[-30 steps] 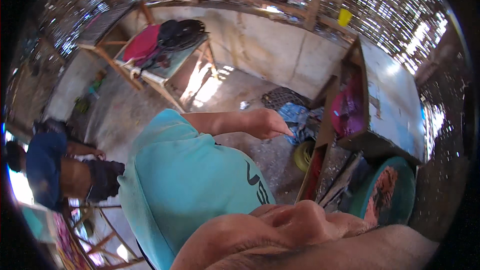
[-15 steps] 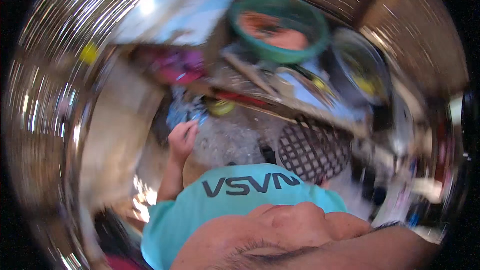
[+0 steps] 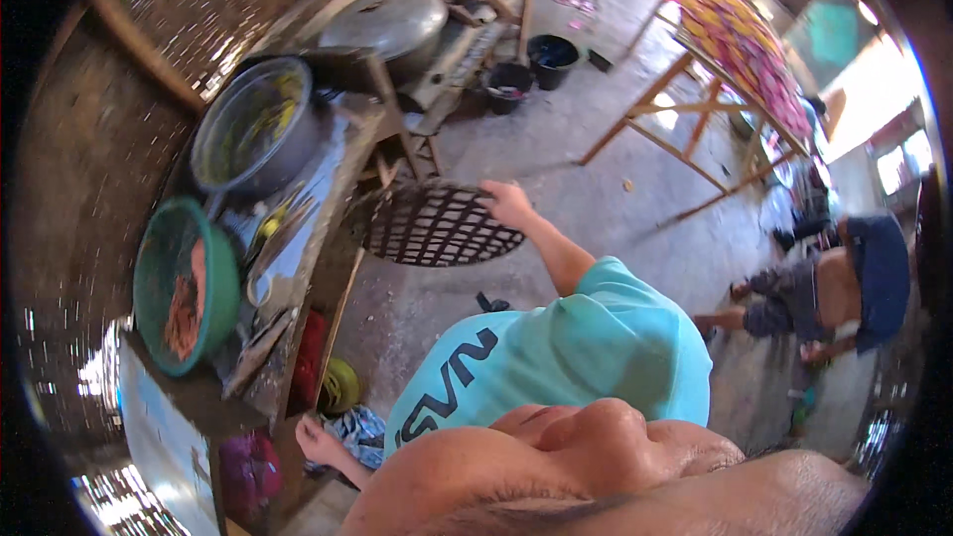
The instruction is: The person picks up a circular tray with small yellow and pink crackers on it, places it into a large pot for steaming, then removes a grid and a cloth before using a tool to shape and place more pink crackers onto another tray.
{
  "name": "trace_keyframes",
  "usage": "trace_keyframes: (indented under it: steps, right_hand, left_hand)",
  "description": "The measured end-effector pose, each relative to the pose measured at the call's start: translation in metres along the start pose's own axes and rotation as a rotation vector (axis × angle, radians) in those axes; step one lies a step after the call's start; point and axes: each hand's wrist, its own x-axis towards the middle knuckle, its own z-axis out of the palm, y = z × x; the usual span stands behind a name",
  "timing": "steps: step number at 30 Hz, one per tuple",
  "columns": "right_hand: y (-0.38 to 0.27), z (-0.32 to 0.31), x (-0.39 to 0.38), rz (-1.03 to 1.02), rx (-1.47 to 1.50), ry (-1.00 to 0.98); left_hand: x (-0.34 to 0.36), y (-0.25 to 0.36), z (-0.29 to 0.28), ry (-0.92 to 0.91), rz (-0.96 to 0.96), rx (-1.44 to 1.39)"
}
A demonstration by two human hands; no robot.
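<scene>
One lettered teal shirt [image 3: 566, 362] is nearest. The left hand [image 3: 320, 442] curls its fingers by one blue cloth [image 3: 363, 434]; whether they meet, I cannot tell. Farther, right of one surface [image 3: 304, 283], the right hand [image 3: 508, 203] clamps its fingers on one dark lattice tray [image 3: 437, 228]; far off stand two buckets [image 3: 508, 95].

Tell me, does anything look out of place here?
A small brown scrap lies alone on the floor, as if dropped; I can't tell what it is. A crumpled blue bundle by the left hand also looks untidy.
</scene>
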Motion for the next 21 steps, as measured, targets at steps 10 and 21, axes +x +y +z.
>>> trace_keyframes:
  steps: [10, 21]
  right_hand:
    - [0.060, -0.071, -0.048, -0.265, -0.328, -0.129]
    - [0.125, -0.144, -0.103, 0.071, -0.476, -0.066]
  left_hand:
    - [-0.020, -0.059, 0.060, -0.256, -0.697, 0.203]
    - [-0.038, -0.016, 0.159, -0.452, -0.655, 0.033]
